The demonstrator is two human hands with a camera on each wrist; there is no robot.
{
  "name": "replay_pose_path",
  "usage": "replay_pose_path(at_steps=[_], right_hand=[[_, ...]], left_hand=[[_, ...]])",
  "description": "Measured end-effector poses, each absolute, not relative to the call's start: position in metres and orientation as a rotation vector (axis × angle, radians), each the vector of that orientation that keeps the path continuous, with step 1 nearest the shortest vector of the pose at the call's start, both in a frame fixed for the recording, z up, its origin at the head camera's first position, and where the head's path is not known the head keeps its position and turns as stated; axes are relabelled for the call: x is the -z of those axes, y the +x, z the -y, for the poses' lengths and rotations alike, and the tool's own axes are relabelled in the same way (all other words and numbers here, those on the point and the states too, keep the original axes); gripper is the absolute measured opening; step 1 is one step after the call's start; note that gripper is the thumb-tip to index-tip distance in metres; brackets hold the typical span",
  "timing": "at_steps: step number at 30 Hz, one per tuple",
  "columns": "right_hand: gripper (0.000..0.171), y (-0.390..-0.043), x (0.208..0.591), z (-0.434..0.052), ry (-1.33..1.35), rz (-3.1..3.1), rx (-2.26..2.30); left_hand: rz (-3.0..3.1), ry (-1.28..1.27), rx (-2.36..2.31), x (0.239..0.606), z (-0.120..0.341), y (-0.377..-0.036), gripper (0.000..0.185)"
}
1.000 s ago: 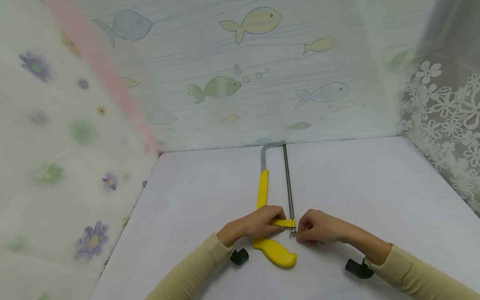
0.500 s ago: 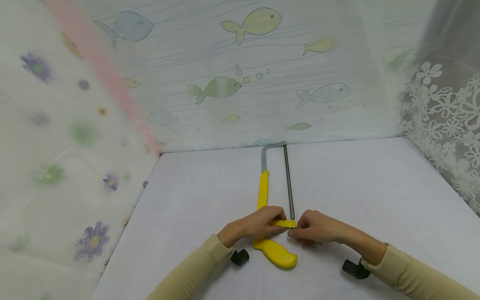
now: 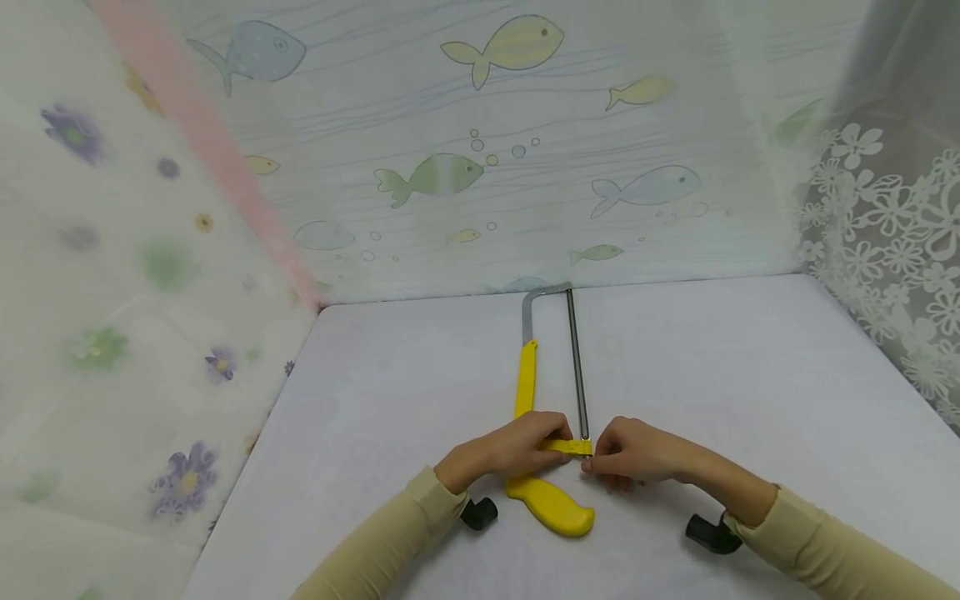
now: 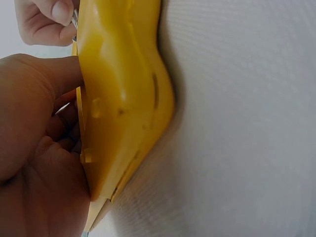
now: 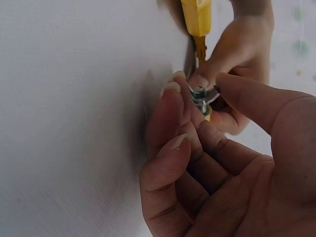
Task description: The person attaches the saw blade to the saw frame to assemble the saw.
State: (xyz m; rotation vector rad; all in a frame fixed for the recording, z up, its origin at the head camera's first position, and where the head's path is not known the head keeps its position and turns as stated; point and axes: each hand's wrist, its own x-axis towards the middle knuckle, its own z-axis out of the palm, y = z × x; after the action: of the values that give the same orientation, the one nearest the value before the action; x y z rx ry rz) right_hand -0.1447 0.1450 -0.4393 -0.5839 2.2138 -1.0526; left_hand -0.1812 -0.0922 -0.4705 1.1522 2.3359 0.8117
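Note:
A hacksaw with a yellow handle (image 3: 553, 505) lies on the white table. Its grey blade (image 3: 577, 367) points away, toward the back wall. My left hand (image 3: 517, 443) grips the short yellow arm (image 3: 567, 447) of the frame, just beyond the handle; in the left wrist view the handle hides part of the fingers. At the near end of the blade, my right hand (image 3: 637, 451) is on a small metal wing nut (image 5: 202, 95). Thumb and fingertips pinch it from both sides, the other fingers curled beneath. From the head, that thumb covers the nut.
A flower-print cloth (image 3: 150, 292) hangs at the left, a fish-print one (image 3: 420, 108) at the back, white lace (image 3: 885, 233) at the right. The hacksaw's far end reaches the table's (image 3: 712, 350) back edge. Black wrist mounts (image 3: 708, 535) sit under both forearms.
My right thumb and fingers have come in from the right over the wing nut, then drawn slightly back to the right. The left hand and the hacksaw have stayed put.

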Motion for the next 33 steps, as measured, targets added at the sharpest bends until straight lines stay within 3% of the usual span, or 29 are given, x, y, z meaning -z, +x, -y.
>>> replay_pose_path(at_steps=[21,33], right_hand=[[0.01,-0.1451,0.4385,-0.1511,-0.638,-2.146,1.124],[0.031,-0.1435,0.4422,-0.1462,-0.614,-2.141,1.109]], left_hand=[[-2.346,1.162,-0.798,0.4715,0.0919,-0.1815,0.014],[-2.35,1.159,-0.802,0.4727,0.0904,-0.1805,0.013]])
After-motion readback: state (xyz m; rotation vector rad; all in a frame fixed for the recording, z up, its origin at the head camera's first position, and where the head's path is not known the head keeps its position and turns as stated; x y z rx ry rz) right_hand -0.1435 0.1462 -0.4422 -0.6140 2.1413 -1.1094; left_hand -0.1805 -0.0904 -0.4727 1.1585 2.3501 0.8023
